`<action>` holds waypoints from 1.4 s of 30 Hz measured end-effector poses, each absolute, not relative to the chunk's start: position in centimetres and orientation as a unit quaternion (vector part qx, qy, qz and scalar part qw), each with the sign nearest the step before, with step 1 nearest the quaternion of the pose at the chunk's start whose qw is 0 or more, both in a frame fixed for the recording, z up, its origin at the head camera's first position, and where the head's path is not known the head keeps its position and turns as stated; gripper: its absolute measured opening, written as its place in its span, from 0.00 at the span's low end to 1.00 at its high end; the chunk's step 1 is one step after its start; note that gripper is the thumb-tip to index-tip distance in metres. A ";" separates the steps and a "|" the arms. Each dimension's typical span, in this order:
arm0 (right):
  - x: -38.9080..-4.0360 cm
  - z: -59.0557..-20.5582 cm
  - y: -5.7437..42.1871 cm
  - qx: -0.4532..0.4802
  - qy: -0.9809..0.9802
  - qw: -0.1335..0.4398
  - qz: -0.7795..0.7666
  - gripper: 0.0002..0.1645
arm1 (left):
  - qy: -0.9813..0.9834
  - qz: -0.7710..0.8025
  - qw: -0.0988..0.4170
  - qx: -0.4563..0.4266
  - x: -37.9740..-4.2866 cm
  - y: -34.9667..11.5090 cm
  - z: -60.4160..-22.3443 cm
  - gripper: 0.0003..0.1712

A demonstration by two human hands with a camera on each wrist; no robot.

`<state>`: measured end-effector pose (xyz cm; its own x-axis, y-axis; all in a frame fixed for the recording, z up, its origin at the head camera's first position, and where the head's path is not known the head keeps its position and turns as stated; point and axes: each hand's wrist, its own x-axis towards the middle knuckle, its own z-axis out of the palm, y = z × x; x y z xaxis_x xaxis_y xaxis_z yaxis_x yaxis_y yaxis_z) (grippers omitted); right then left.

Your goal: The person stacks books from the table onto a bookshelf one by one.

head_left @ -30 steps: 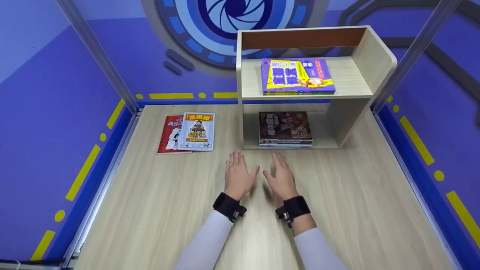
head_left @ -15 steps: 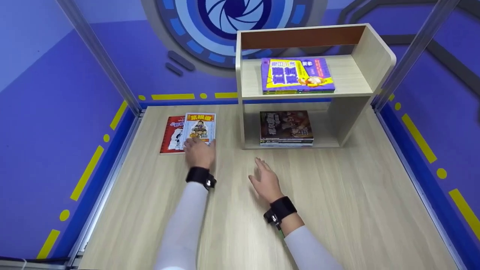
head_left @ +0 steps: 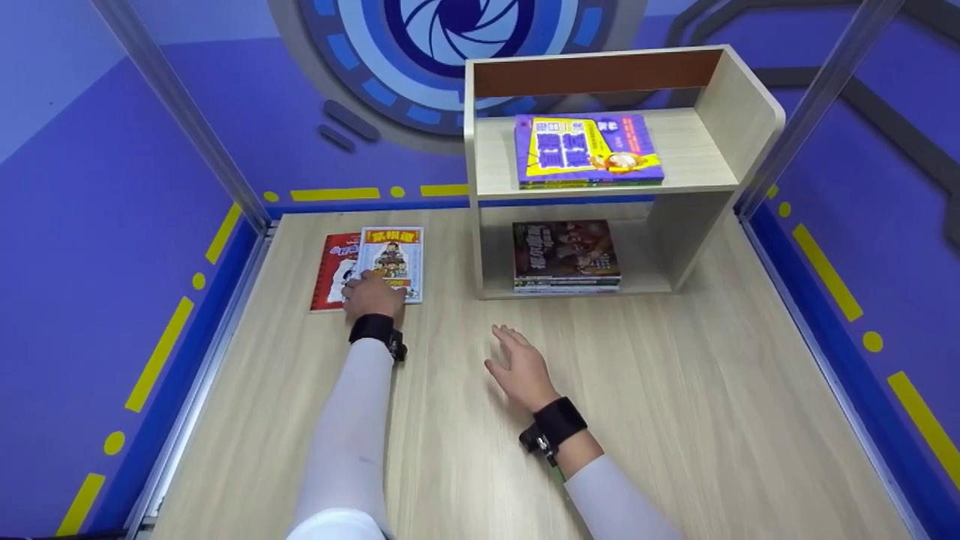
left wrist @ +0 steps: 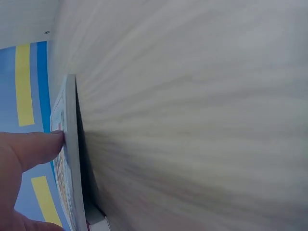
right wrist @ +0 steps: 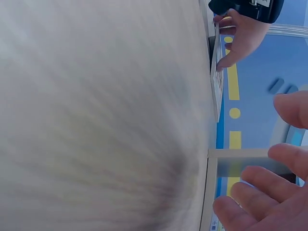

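In the head view, a book with a white-bordered, illustrated cover [head_left: 391, 251] overlaps a red book [head_left: 330, 277] on the tabletop at the left. My left hand [head_left: 373, 296] lies over the white-bordered book's near left part. Its thumb [left wrist: 45, 146] touches the cover by the edge in the left wrist view. Across the book, its other fingers [right wrist: 226, 30] reach the left side in the right wrist view; whether they go under it cannot be told. My right hand [head_left: 523, 373] hovers in front of the shelf, fingers loosely extended, holding nothing.
A two-tier wooden bookshelf [head_left: 474, 172] stands at the back right. Purple-covered books [head_left: 590, 150] lie flat on its upper shelf, and a stack of books with a dark cover [head_left: 566, 249] lies below. Printed panels [head_left: 135, 172] wall in the wooden table [head_left: 450, 420].
My left hand has moved from in front of the shelf, left onto the white-bordered book, then slightly further left. My right hand has shifted a little left and nearer. The books look unmoved.
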<state>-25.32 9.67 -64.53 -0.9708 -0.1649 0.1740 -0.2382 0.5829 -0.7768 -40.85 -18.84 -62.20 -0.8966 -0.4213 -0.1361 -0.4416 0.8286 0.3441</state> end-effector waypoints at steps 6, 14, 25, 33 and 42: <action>-25.2 -64.3 9.2 0.111 -0.888 0.032 0.445 0.38 | 0.939 0.248 -0.004 -0.238 -41.0 -19.9 -61.6 0.48; -24.8 -64.6 9.0 0.111 -0.887 0.026 0.447 0.39 | 0.926 0.305 -0.063 -0.214 -41.0 -19.4 -62.4 0.24; -24.6 -65.4 8.9 0.097 -0.883 0.023 0.458 0.38 | 0.863 0.414 -0.163 -0.240 -36.6 -16.6 -63.3 0.24; -24.0 -64.9 8.7 0.071 -0.873 0.005 0.482 0.37 | 0.851 0.430 -0.198 -0.227 -28.7 -15.2 -63.7 0.17; -23.7 -63.4 8.7 -0.006 -0.811 -0.050 0.583 0.38 | 0.851 0.451 -0.196 -0.183 -21.4 -12.4 -62.2 0.14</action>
<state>-23.70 8.66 -63.39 -0.9949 -0.0493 -0.0880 0.0678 0.3196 -0.9451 -21.38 -12.45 -62.16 -0.8564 -0.4883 0.1678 -0.1350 0.5254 0.8400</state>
